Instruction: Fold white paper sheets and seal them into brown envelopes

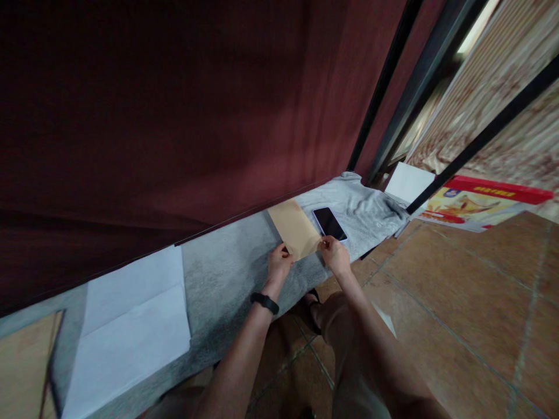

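Observation:
Both hands grip a tan sheet of paper [293, 228] by its two near corners. My left hand [279, 262] pinches the near left corner, fingers closed. At the near right corner, my right hand [335, 254] is closed on the same paper. The far part of the paper lies over a grey cloth [227, 256] that covers a narrow ledge. A phone [329, 223] with a dark screen and pale edge rests on the cloth just beyond my right hand. Whether the paper is a single sheet or folded, I cannot tell.
White creased paper [135, 326] lies on the cloth at left, beside a brown board-like piece [26, 366]. A dark red panel [196, 116] rises behind the ledge. Black metal bars [480, 137] stand at right, near a red and yellow box [476, 203] on the tiled floor [471, 291].

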A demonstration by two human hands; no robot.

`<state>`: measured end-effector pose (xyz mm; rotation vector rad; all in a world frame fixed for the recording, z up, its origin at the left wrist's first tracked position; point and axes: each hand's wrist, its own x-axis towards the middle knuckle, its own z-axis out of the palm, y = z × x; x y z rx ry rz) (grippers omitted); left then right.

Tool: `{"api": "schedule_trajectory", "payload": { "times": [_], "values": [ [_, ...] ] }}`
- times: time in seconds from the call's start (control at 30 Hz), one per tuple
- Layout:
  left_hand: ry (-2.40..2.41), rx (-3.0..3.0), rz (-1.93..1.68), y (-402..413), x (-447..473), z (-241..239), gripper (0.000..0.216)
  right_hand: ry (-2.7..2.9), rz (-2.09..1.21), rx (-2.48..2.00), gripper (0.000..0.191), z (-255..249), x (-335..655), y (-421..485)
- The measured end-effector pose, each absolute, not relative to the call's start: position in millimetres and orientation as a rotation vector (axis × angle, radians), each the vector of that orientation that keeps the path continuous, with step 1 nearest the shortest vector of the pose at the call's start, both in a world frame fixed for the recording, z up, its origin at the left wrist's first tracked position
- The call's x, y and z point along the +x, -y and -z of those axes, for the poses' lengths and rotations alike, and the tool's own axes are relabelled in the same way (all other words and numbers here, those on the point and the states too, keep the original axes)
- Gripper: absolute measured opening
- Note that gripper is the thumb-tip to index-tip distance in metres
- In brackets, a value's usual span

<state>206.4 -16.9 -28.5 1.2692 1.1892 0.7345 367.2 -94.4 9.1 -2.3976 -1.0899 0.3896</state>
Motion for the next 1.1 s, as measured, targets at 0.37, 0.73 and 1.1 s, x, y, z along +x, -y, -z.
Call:
{"api": "schedule_trajectory", "payload": {
  "times": [0.37, 0.73, 1.1],
  "values": [
    [-1.304, 1.382, -0.706, 14.0, 211.5, 35.7, 0.051, 1.264, -0.366, -2.619, 0.034, -18.7, 352.8, 96.2],
    [-1.38, 1.533, -0.675, 22.2, 212.1, 28.9, 0.057, 1.313, -0.319, -2.689, 0.034, -18.4, 347.4, 94.8],
    [-1.404, 1.593, -0.7, 21.8, 215.0, 34.7, 0.055, 1.342, -0.336, -2.68, 0.035, -19.8, 351.7, 96.1]
  ]
}}
